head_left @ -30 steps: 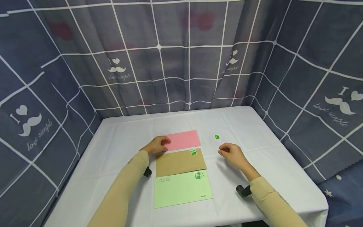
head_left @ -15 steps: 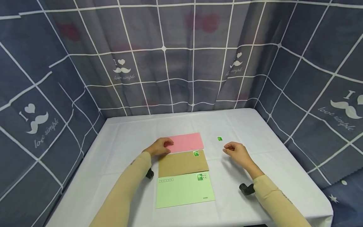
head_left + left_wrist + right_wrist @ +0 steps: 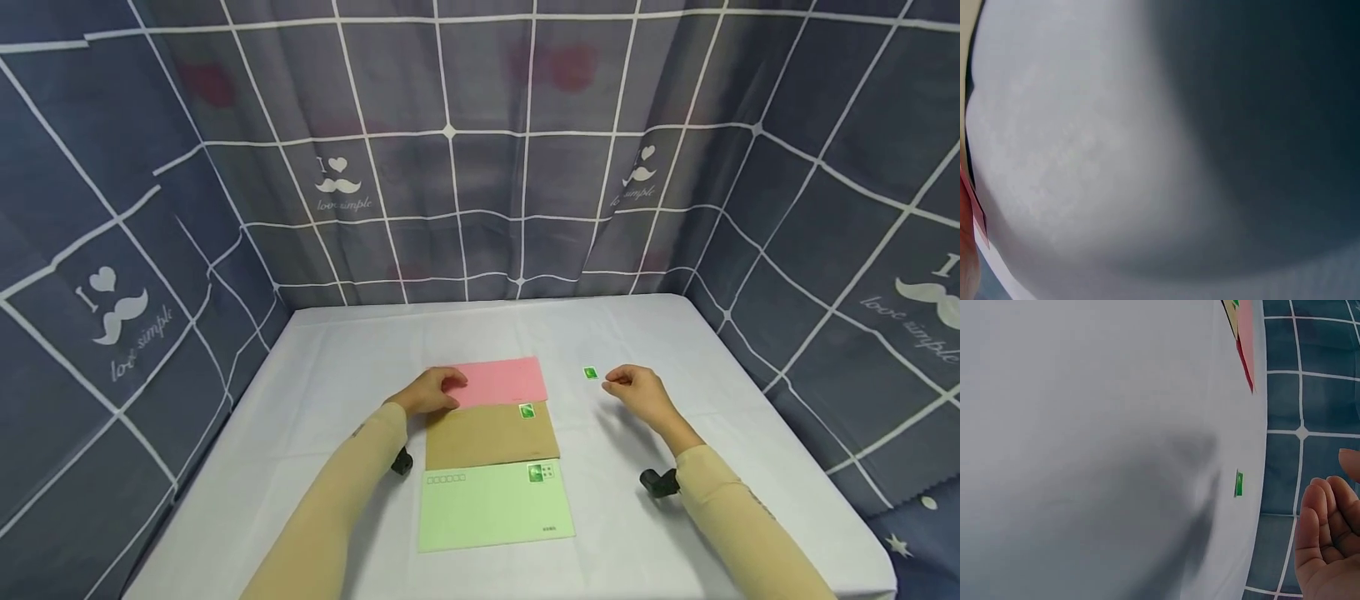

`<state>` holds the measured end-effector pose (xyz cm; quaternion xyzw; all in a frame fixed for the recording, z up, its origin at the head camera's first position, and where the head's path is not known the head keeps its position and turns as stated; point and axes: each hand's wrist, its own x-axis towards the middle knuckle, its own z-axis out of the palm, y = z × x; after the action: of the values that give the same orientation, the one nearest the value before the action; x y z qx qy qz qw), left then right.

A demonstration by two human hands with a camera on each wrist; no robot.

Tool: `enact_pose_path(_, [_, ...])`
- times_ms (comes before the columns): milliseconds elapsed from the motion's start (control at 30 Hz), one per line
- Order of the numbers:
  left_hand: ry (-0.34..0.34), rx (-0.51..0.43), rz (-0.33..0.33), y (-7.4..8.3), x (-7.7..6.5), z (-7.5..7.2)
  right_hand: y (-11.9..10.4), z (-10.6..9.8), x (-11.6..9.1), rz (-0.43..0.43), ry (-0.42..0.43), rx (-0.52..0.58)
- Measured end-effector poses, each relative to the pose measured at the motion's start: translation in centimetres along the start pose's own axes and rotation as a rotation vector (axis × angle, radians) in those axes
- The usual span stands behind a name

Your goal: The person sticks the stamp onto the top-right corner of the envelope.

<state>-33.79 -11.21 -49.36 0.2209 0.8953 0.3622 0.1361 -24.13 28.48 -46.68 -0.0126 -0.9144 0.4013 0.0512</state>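
My left hand (image 3: pixel 431 390) rests at the left end of a pink envelope (image 3: pixel 501 381), thumb near its lower edge and fingers curved over its upper side. In the left wrist view only a sliver of that hand (image 3: pixel 967 250) shows beside the pink corner. My right hand (image 3: pixel 642 397) hovers over the cloth with loosely bent fingers, its fingertips just right of a small green stamp (image 3: pixel 590 373). The right wrist view shows that hand (image 3: pixel 1332 544) with nothing between thumb and fingers, and the stamp (image 3: pixel 1239 484) apart from it.
Below the pink envelope lie a brown envelope (image 3: pixel 491 437) and a light green envelope (image 3: pixel 495 508), each with a green stamp at its upper right. A white cloth covers the table (image 3: pixel 345 350). Dark checked curtains (image 3: pixel 487 175) stand behind and at both sides.
My right hand has shifted up toward the stamp, and its fingertips are now closer to it. The left hand stays on the pink envelope. The head view has turned slightly left.
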Motion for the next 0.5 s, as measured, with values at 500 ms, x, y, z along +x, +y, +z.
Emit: enact_pose_path(500, [-0.002, 0.023, -0.004, -0.3, -0.2, 0.1, 0.7, 0.4, 3.8, 0.024, -0.029, -0.029])
